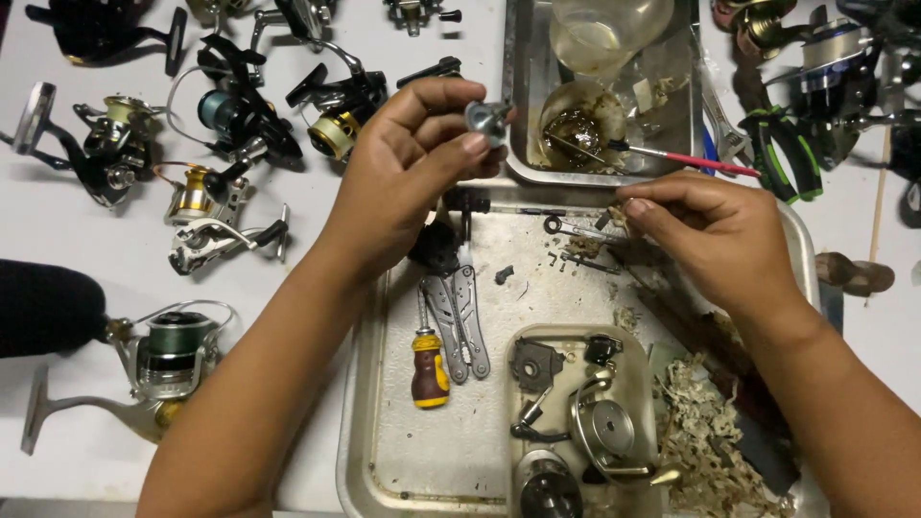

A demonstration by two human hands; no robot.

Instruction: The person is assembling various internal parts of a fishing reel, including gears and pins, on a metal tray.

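1. Head view shows the left hand raised above the far edge of the metal tray, its grip pinched narrow on a small grey metal reel part between thumb and fingertips
2. Right hand hovers over the tray's far right corner, thumb and forefinger pressed together; whether something tiny sits in that grip I cannot tell
3. Work looks well into the stripping-down stage, judging by how much lies loose: a dark gear plate, a silver reel body shell and other small pieces sit in a smaller inner tray
4. Tools lie ready on the tray: folding pliers and a stubby screwdriver with a yellow and brown handle, just beside each other
5. Dirty wadding scraps pile up at the tray's right side, which suggests cleaning is under way
6. Beyond it, a second tray holds a bowl of brown grease with a red-handled brush resting in it
7. Left to do, as I judge it: greasing and reassembly, since the shell lies open
8. Several whole fishing reels wait on the white bench
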